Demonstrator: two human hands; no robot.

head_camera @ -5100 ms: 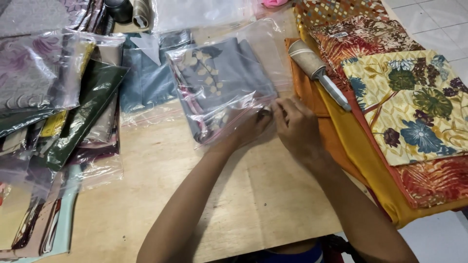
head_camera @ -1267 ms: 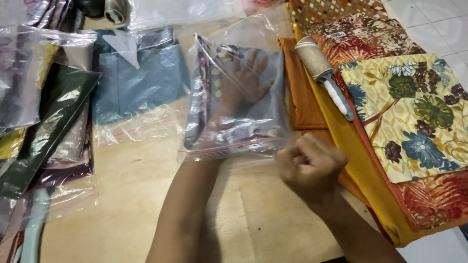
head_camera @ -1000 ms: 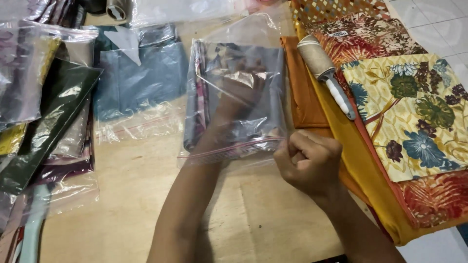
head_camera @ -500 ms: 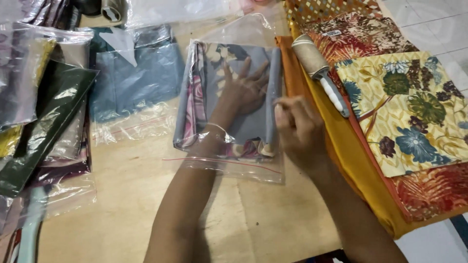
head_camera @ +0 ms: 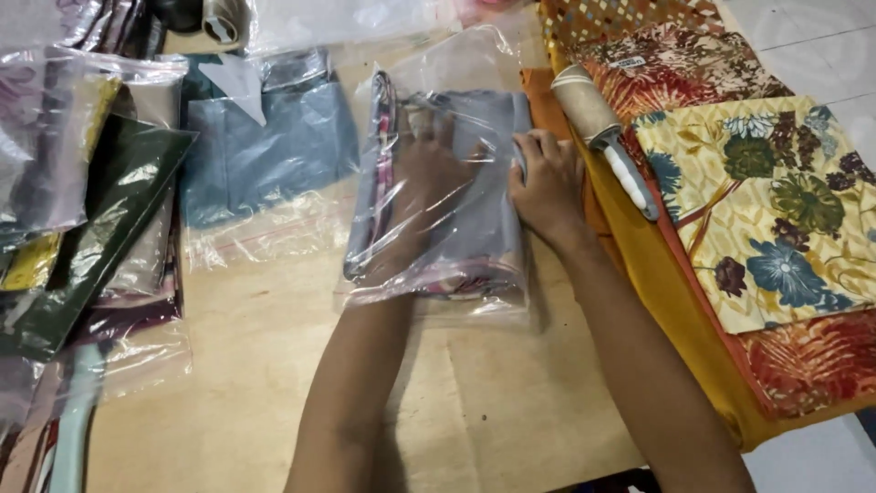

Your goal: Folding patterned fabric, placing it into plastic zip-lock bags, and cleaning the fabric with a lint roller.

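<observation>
The clear plastic bag (head_camera: 438, 210) holding folded grey fabric (head_camera: 484, 183) lies flat at the centre of the wooden table (head_camera: 274, 393). Your left hand (head_camera: 429, 173) is inside the bag, fingers spread flat on the fabric, gripping nothing. Your right hand (head_camera: 547, 183) presses on the bag's right edge from outside, fingers curled together against it. Just right of that hand, a lint roller (head_camera: 598, 132) rests on the orange cloth (head_camera: 675, 338) beside the floral printed fabrics (head_camera: 776, 210). To the left lie a bagged blue garment (head_camera: 265, 155) and a bagged dark green garment (head_camera: 100, 237)
</observation>
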